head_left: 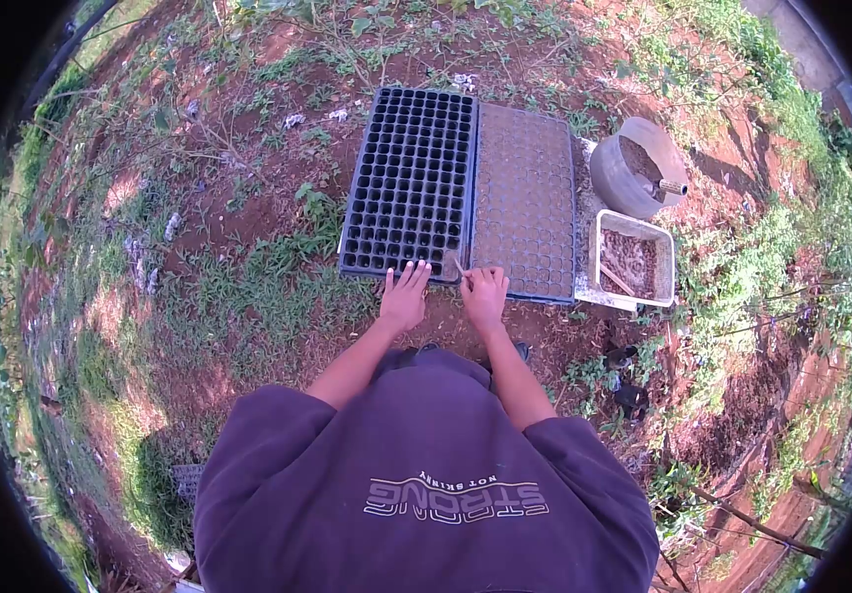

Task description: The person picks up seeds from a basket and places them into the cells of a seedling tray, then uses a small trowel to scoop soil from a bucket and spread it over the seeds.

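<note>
A black seedling tray [414,178] with rows of hollow cells lies in front of me. My left hand [405,297] rests on its near edge, fingers spread over the front cells. At the tray's near right corner, my right hand [485,296] pinches a thin, light-coloured stick [460,266] pointing up and left. A little brown soil [449,263] shows in the corner cells by the stick's tip. Right alongside stands a second seedling tray [524,198], its cells filled level with brown soil.
To the right, a translucent cut-off plastic bucket [612,176] holds soil and a tool with a pale handle [673,188]. Nearer me is a white rectangular tub [670,265] of reddish-brown grains with a flat stick [618,280] inside. Weeds and red earth [248,198] surround the trays.
</note>
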Available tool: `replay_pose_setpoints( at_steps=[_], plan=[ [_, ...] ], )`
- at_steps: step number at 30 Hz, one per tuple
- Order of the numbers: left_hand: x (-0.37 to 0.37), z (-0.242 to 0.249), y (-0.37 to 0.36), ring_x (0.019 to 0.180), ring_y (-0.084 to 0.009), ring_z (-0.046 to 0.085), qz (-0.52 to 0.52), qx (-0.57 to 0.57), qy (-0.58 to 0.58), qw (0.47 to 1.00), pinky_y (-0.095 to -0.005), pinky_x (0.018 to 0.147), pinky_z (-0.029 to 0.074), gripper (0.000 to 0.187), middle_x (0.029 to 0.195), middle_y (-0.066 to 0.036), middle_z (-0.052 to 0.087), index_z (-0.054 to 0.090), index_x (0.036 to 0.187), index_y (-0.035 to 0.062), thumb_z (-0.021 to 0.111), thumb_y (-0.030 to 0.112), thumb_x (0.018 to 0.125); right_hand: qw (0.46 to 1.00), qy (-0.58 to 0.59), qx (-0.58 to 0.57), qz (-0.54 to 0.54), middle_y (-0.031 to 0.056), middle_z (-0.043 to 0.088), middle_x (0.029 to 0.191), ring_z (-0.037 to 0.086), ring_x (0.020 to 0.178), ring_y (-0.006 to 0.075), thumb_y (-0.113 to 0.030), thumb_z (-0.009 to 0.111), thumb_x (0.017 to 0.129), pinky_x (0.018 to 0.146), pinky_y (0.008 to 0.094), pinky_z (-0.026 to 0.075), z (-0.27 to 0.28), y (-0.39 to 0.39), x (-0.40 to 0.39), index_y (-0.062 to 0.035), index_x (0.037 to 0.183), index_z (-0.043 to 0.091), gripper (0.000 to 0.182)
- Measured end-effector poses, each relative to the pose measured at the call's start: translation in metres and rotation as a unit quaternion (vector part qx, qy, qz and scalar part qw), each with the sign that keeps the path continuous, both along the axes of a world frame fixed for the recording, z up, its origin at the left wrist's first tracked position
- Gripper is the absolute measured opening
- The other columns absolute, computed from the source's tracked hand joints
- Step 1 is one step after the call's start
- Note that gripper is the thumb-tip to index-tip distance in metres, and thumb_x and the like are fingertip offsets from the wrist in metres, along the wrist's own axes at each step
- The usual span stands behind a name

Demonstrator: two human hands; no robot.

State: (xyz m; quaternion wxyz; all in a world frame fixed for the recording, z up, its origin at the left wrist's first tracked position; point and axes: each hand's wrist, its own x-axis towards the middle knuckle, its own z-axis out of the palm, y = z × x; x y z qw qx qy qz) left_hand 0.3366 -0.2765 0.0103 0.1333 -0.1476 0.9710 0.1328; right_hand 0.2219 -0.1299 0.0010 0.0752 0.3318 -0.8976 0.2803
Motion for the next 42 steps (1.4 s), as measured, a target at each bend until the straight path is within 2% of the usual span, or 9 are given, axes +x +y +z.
replay_pose_setpoints(
  at_steps=[5,8,14,20,27,29,31,33,42],
  plan=[
    [0.000,0.002,0.000,0.144,-0.0244,0.017,0.002,0.003,0.003,1.000,-0.0533,0.115,0.010,0.070,0.156,-0.004,0.018,0.016,0.150,0.0126,0.046,0.017,0.087,0.997,0.004,0.004,0.071,0.0056,0.064,0.086,0.051,0.097,0.0267,-0.015,0.068,0.073,0.084,0.0404,0.039,-0.002,-0.001,-0.002,-0.0093,0.082,0.066,0.010],
    [0.001,0.001,0.000,0.144,-0.0243,0.017,0.003,0.001,0.005,1.000,-0.0536,0.115,0.010,0.070,0.156,-0.004,0.018,0.017,0.150,0.0129,0.047,0.017,0.087,0.998,0.003,0.011,-0.062,0.0057,0.064,0.086,0.051,0.096,0.0266,-0.014,0.068,0.073,0.084,0.0405,0.039,-0.002,-0.003,-0.001,-0.0088,0.081,0.065,0.010],
    [-0.001,0.006,0.002,0.144,-0.0210,0.015,0.014,0.003,-0.007,1.000,-0.0514,0.116,0.007,0.068,0.156,-0.001,0.018,0.016,0.150,0.0135,0.046,0.019,0.088,0.997,0.011,0.004,0.075,0.0049,0.065,0.085,0.052,0.094,0.0263,-0.013,0.069,0.072,0.081,0.0401,0.039,-0.004,-0.002,-0.004,-0.0088,0.083,0.067,0.012],
    [0.001,0.000,0.002,0.143,-0.0248,0.018,0.014,0.006,0.021,1.000,-0.0550,0.114,0.011,0.070,0.155,-0.004,0.020,0.018,0.149,0.0124,0.047,0.016,0.086,0.998,-0.017,-0.027,-0.058,0.0057,0.065,0.083,0.052,0.094,0.0267,-0.013,0.070,0.072,0.081,0.0406,0.039,-0.007,-0.005,-0.003,-0.0078,0.084,0.066,0.014],
    [0.001,0.003,0.003,0.144,-0.0211,0.015,0.020,0.003,-0.006,1.000,-0.0517,0.116,0.007,0.069,0.156,-0.001,0.017,0.016,0.150,0.0138,0.045,0.017,0.088,0.999,0.014,-0.014,0.047,0.0060,0.064,0.084,0.053,0.092,0.0273,-0.013,0.070,0.072,0.080,0.0409,0.039,-0.005,-0.014,-0.006,-0.0081,0.081,0.064,0.012],
    [0.002,-0.005,0.001,0.143,-0.0253,0.020,0.012,0.003,0.032,0.999,-0.0566,0.114,0.011,0.070,0.155,-0.005,0.021,0.019,0.149,0.0127,0.047,0.016,0.085,0.997,0.026,-0.001,0.071,0.0059,0.064,0.084,0.052,0.092,0.0273,-0.014,0.069,0.072,0.080,0.0409,0.039,-0.007,-0.014,-0.006,-0.0083,0.081,0.064,0.012],
    [0.001,-0.005,0.000,0.143,-0.0254,0.020,0.013,0.001,0.035,0.999,-0.0575,0.114,0.010,0.069,0.155,-0.004,0.022,0.019,0.149,0.0130,0.047,0.017,0.086,0.999,0.023,0.016,-0.039,0.0056,0.064,0.085,0.052,0.093,0.0271,-0.013,0.069,0.073,0.080,0.0404,0.039,-0.008,-0.012,-0.003,-0.0089,0.081,0.064,0.010],
    [0.002,-0.002,0.001,0.143,-0.0255,0.020,0.016,0.001,0.036,0.999,-0.0585,0.113,0.010,0.068,0.155,-0.004,0.022,0.020,0.149,0.0132,0.047,0.017,0.086,0.998,0.018,0.013,-0.053,0.0055,0.064,0.086,0.052,0.093,0.0272,-0.013,0.068,0.074,0.080,0.0403,0.039,-0.007,-0.008,-0.003,-0.0088,0.082,0.064,0.010],
    [-0.010,0.013,-0.002,0.134,-0.0252,0.036,0.091,0.042,0.184,0.978,-0.0639,0.110,0.013,0.042,0.139,0.000,0.047,0.048,0.131,0.0227,0.056,0.026,0.090,0.997,0.019,-0.029,0.069,0.0061,0.061,0.090,0.050,0.099,0.0285,-0.013,0.066,0.080,0.086,0.0416,0.038,0.014,-0.005,0.000,-0.0097,0.093,0.066,0.013]
  ],
)
